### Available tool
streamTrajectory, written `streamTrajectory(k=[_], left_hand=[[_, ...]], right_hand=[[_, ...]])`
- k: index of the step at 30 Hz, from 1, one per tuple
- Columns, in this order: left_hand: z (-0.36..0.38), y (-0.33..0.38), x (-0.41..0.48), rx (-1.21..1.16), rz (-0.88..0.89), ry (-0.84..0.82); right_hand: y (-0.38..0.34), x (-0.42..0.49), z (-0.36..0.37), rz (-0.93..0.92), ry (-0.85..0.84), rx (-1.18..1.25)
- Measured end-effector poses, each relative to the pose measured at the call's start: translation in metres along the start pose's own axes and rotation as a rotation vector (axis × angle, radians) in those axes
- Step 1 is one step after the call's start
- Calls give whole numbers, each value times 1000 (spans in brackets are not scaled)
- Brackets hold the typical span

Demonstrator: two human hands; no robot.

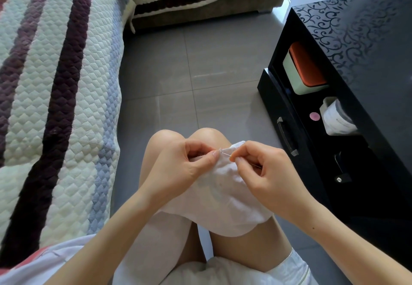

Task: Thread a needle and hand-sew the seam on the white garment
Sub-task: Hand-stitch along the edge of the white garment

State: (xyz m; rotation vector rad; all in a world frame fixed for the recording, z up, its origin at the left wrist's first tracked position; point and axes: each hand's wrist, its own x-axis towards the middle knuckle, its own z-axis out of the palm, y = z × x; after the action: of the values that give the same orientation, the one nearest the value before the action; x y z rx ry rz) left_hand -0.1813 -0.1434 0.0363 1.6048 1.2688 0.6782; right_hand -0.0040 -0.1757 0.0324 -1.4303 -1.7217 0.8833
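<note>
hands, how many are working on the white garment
2: the left hand pinches the garment at its top edge; the right hand, beside it, pinches the needle at that edge.

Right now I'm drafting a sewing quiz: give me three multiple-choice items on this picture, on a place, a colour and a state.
1. Where does the white fabric garment lie? A on the sofa; B across the person's bare knees; C on the floor.
2. What colour is the top of the small rectangular box in the glossy black table? A blue; B yellow; C orange.
3. What is the right hand doing? A pinching the thin metal needle; B resting open; C holding scissors.
Answers: 1 B, it drapes over both knees; 2 C, its upper face is orange; 3 A, thumb and forefinger close on the needle.
</note>
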Motion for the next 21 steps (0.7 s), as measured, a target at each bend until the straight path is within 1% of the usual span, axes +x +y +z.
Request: streamTrajectory(k=[3,5,8,11,15,21], left_hand=[[0,3,-1,41,48,4],[0,3,-1,116,115,20],[2,-1,-1,267,229,93],[5,-3,0,416,304,154],[6,-1,-4,400,357,141],[9,2,-7,375,356,94]], right_hand=[[1,0,0,3,-2,-35],[1,1,0,-2,-7,-88],[1,2,1,-48,1,-230],[-1,1,5,-111,29,-369],[-4,0,5,-154,65,-412],[-7,-1,5,-186,68,-420]])
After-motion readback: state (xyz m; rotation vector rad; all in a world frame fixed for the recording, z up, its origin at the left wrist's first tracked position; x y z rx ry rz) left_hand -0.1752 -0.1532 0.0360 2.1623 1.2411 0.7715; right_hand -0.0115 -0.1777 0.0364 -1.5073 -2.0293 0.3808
